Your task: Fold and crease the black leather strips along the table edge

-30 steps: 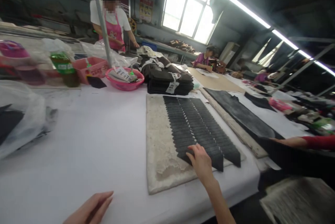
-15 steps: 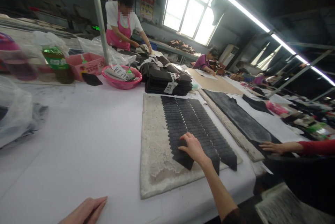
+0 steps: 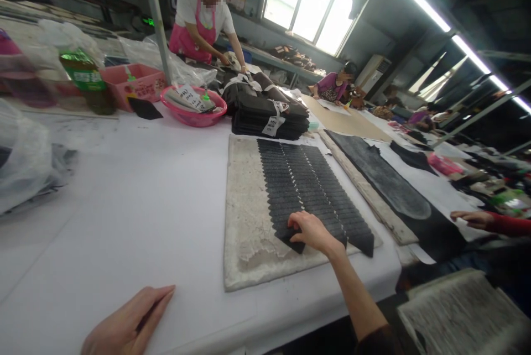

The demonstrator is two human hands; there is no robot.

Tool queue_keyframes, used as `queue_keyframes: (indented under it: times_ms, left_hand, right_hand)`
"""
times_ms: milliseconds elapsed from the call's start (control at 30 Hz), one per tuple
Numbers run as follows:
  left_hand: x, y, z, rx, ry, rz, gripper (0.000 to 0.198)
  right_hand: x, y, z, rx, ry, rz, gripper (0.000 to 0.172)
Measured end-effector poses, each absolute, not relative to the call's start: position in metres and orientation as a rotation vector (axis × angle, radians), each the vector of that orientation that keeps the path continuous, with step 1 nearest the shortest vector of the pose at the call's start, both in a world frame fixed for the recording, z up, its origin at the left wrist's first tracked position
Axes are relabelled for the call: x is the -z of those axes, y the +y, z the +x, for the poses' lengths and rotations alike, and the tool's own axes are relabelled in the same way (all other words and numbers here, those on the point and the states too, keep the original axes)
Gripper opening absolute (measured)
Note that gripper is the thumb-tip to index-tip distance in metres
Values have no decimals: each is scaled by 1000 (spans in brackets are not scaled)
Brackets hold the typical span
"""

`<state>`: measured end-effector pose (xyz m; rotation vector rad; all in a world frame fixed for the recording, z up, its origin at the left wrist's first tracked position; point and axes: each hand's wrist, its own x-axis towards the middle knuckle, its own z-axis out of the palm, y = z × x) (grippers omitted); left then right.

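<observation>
Dark pointed-end strips (image 3: 315, 183) overlap in columns on a worn, pale board (image 3: 244, 222). My right hand (image 3: 313, 230) is over the lower strips of the left column. Its fingers are curled, with the thumb apart from them and no strip visibly gripped; whether the fingertips press on the strips I cannot tell. To the left of the board, my left hand (image 3: 128, 319) is low over the white table covering (image 3: 166, 205). Its thumb and fingertips meet in a pinch, with nothing showing between them.
Behind the board stand a tied stack of dark pieces (image 3: 269, 123) and a pink basin (image 3: 194, 117). A pink basket (image 3: 133, 87), a green-labelled bottle (image 3: 89, 84) and a plastic bag (image 3: 25, 161) are at left. A co-worker's red sleeve (image 3: 510, 224) enters at right.
My right hand's fingers have curled more over the lower strips. The left hand has come further into view. The co-worker's hand at right has lifted off the dark sheet and moved right.
</observation>
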<state>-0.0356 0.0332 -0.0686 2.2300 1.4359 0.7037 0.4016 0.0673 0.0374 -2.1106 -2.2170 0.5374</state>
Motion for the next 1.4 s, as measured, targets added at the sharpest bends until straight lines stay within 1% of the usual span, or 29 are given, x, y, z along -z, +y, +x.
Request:
queue_keyframes:
  times_ms: [133,233,333,400,567,633,667,733,767,800,867,933,1033,1100,1233,1400]
  left_hand:
    - [63,34,-33,-756,1415,2242,38]
    - [59,35,-32,-839,1386,2265,37]
    - [58,36,-31,-834,1388,2275,37]
    - [60,35,-31,-824,1396,2270,36]
    - [64,35,-32,-860,1375,2299,34]
    - [64,36,-31,-886,1358,2311,33]
    - [64,36,-31,-890,1353,2311,32]
    - [61,37,-29,-888,1355,2292,29]
    - [59,36,-27,-880,1350,2276,27]
    - [56,36,-26,-879,1339,2253,25]
    - [50,33,-24,-873,1294,2190,19]
    - [42,28,-25,-875,1247,2100,16]
    - [31,21,-32,-869,1248,2019,14]
    - [25,17,-38,-835,1277,2056,15]
    - [22,11,-46,-742,1274,2224,20]
    - [30,13,-41,-755,1296,2391,21]
  right_hand:
    - [-38,68,403,-596,-2149,-2043,18]
    - [-41,60,409,-728,-2044,-1965,17]
    - [-45,48,418,-858,-1871,-1874,11]
    - [-46,38,428,-875,-1710,-1805,8]
    - [-43,13,457,-698,-1243,-1571,25]
    - [-46,2,461,-613,-1109,-1466,28]
    - [-48,-2,457,-629,-1054,-1420,28]
    - [-52,-8,434,-823,-967,-1364,33]
    - [-52,-9,415,-1009,-951,-1357,41]
    - [-50,-8,391,-1194,-972,-1385,45]
    - [-42,-5,335,-1451,-1095,-1449,39]
    - [-30,-2,278,-1546,-1268,-1491,31]
    - [-13,-1,213,-1469,-1594,-1504,31]
    - [-4,-1,189,-1334,-1764,-1489,31]
    - [2,0,172,-1015,-2012,-1479,30]
    - [2,-5,162,-763,-2132,-1576,26]
